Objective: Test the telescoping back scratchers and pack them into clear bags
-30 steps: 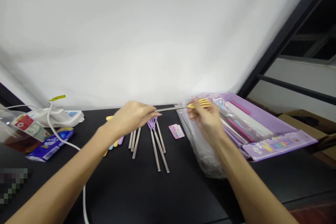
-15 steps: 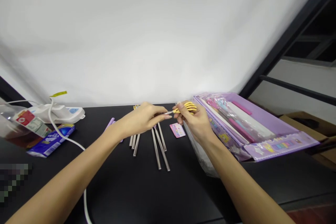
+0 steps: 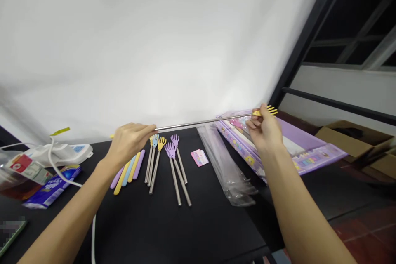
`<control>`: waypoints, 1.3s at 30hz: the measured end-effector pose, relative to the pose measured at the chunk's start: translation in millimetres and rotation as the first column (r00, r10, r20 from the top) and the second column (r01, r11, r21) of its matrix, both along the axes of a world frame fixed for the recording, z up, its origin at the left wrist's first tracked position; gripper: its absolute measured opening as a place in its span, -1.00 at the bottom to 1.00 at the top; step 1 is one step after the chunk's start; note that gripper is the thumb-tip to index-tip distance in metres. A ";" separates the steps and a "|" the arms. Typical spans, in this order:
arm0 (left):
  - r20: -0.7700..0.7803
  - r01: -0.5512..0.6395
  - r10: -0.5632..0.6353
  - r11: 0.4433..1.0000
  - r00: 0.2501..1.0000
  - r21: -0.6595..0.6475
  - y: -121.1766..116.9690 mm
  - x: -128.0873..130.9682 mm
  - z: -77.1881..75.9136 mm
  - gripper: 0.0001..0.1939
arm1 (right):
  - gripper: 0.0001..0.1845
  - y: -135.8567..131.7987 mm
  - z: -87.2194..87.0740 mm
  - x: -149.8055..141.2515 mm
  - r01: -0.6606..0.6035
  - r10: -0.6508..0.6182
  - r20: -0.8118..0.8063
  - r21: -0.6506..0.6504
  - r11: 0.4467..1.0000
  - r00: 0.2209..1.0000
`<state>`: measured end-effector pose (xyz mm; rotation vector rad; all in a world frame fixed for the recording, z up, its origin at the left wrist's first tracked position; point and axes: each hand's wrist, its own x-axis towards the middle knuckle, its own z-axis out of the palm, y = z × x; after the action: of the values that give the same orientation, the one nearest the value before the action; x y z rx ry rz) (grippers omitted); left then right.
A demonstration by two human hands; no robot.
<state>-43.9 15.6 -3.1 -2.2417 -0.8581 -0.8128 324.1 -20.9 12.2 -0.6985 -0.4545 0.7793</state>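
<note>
A telescopic back scratcher (image 3: 198, 123) with a yellow claw head is stretched out nearly level above the table. My left hand (image 3: 131, 140) is closed around its left end, and a small yellow tip shows past the knuckles. At the other end, my right hand (image 3: 264, 128) pinches the base of the yellow claw. Below the rod lie purple-headed scratchers (image 3: 179, 173) and a group with yellow and blue heads (image 3: 154, 161), their metal shafts short. Purple, yellow and blue handle sleeves (image 3: 128, 173) sit side by side under my left forearm.
A pink card (image 3: 199, 158) and clear plastic sleeves (image 3: 227, 169) lie right of the scratchers. The open purple box (image 3: 321, 156) holds wrapped items. On the left are a power strip (image 3: 72, 152), its white cable, a bottle (image 3: 27, 169) and a blue packet (image 3: 51, 189).
My hands have moved apart, drawing the back scratcher's shaft out long. My right hand went right and up, my left hand left. The view has shifted, uncovering the sleeves and scratcher heads.
</note>
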 end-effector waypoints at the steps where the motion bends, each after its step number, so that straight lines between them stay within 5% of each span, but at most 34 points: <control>1: 0.008 -0.030 0.029 0.999 1.000 0.016 -0.2 -5.1 -2.1 -0.76 | -0.53 -1.1 0.7 6.3 0.044 -0.044 -0.024 0.001 0.999 0.999; 10: 0.069 -0.351 0.351 0.936 0.934 -0.011 -3.7 -28.1 -21.7 -0.72 | -0.56 -8.1 14.5 26.2 0.276 -0.263 -0.139 0.087 0.957 0.955; 17: 0.100 -0.336 0.337 0.941 0.936 -0.032 -1.5 -43.3 -13.9 -0.68 | -0.50 -12.1 14.9 36.9 0.300 -0.281 -0.136 0.152 0.942 0.950; 20: 0.047 -0.273 0.274 0.962 0.961 -0.009 -4.4 -28.6 -10.8 -0.68 | -0.53 -6.8 7.1 10.1 0.193 -0.185 -0.064 0.157 0.969 0.981; 23: 0.000 -0.171 0.171 0.985 0.985 0.016 -12.9 5.8 -7.7 -0.70 | -0.56 -0.7 -7.0 -33.0 -0.102 0.090 0.122 0.097 0.990 0.988; 26: -0.033 -0.037 0.038 0.999 0.999 0.008 -23.7 47.0 -1.1 -0.72 | -0.59 0.8 -19.5 -75.5 -0.411 0.399 0.389 -0.056 0.910 0.831; 30: -0.046 0.125 -0.135 0.978 0.990 -0.169 -31.0 77.1 12.6 -0.71 | -0.61 -4.4 -22.6 -101.8 -0.480 0.400 0.630 -0.050 0.876 0.666; 33: 0.074 0.233 -0.223 0.887 0.972 -0.398 -31.4 78.3 22.4 -0.73 | -0.61 -8.0 -20.4 -100.9 -0.465 0.357 0.669 -0.018 0.885 0.653; 35: 0.176 0.287 -0.227 0.771 0.958 -0.568 -32.5 76.8 27.9 -0.70 | -0.59 -9.0 -20.0 -98.5 -0.474 0.373 0.648 -0.022 0.880 0.664; 39: 0.352 0.383 -0.149 0.361 0.924 -0.851 -35.6 73.9 37.6 -0.58 | -0.54 -9.3 -18.8 -100.4 -0.479 0.396 0.577 -0.010 0.878 0.714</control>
<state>30.0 -20.0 34.5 -3.4189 -1.2743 -0.8429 223.6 -30.2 -6.6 -0.6896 -1.2519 0.9713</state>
